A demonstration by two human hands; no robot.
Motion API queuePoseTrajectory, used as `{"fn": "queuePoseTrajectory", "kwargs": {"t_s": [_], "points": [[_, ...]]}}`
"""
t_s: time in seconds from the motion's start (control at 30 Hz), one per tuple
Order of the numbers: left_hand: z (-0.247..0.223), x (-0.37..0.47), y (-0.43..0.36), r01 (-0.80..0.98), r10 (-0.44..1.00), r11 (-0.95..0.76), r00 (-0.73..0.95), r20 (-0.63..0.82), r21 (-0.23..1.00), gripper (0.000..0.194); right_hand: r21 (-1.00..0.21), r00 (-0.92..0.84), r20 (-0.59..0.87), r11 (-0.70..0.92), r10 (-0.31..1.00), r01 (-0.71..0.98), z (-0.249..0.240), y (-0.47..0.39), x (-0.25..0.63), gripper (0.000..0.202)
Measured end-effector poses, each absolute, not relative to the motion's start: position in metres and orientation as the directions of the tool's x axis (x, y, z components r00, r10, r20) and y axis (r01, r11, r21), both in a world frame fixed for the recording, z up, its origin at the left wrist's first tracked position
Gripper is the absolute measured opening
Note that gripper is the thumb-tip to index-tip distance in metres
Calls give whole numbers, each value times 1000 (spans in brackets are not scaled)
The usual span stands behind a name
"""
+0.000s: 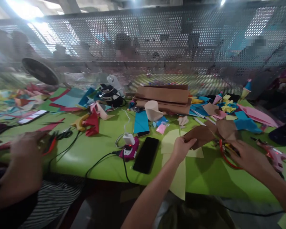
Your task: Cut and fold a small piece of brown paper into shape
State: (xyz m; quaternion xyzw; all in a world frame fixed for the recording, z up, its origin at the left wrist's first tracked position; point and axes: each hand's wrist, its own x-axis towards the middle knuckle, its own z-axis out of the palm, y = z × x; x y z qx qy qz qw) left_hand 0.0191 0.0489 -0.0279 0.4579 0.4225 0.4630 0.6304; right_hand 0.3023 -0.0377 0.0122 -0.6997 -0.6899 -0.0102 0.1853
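On the lime-green table (97, 152), right of its middle, the left hand (181, 148) pinches the near corner of a flat brown paper piece (201, 135) between thumb and fingers. The sheet lies almost level, its long axis running left to right, its far point aimed at the right hand (246, 157). That hand rests palm down on red-handled scissors (225, 154), fingers spread; whether it grips them I cannot tell. Pale yellow paper sheets (178, 178) lie under the brown piece and hang over the table's near edge. A black smartphone (146, 155) lies just left of them, beside a pink glue gun (130, 151) with a white plug and black cord. A second pink glue gun (275, 155) lies right of the right hand. Behind stand a stack of brown cardboard (164, 97) and a cream paper cone (153, 110) among coloured paper scraps. A co-worker's hand (26, 152) rests at the left. A perforated metal screen (157, 38) closes off the table's back, with bright lights above.
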Motion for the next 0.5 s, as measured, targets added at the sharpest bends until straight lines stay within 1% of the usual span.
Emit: {"fn": "queuePoseTrajectory", "kwargs": {"t_s": [0.07,0.1,0.17,0.23,0.27,0.33,0.5], "points": [[-31,20,49,-179,967,131,240,-86,975,39,-444,37,273,92,961,891,27,-32,291,36],[-32,20,48,-164,964,130,251,-86,978,40,-555,56,250,96,967,826,34,-27,283,38],[-34,21,48,-134,955,142,278,-100,981,41,-770,92,167,72,982,634,43,-16,264,43],[-33,20,46,-133,942,147,321,-98,980,41,-890,90,91,40,992,454,45,-4,246,46],[-32,20,45,-142,933,146,348,-89,979,41,-921,98,66,23,993,389,45,1,238,48],[-29,18,44,-168,918,153,388,-77,974,41,-946,134,49,3,990,323,41,9,226,48],[-24,19,44,-255,937,165,342,-71,953,45,-946,232,108,28,967,324,30,12,218,49]]}}
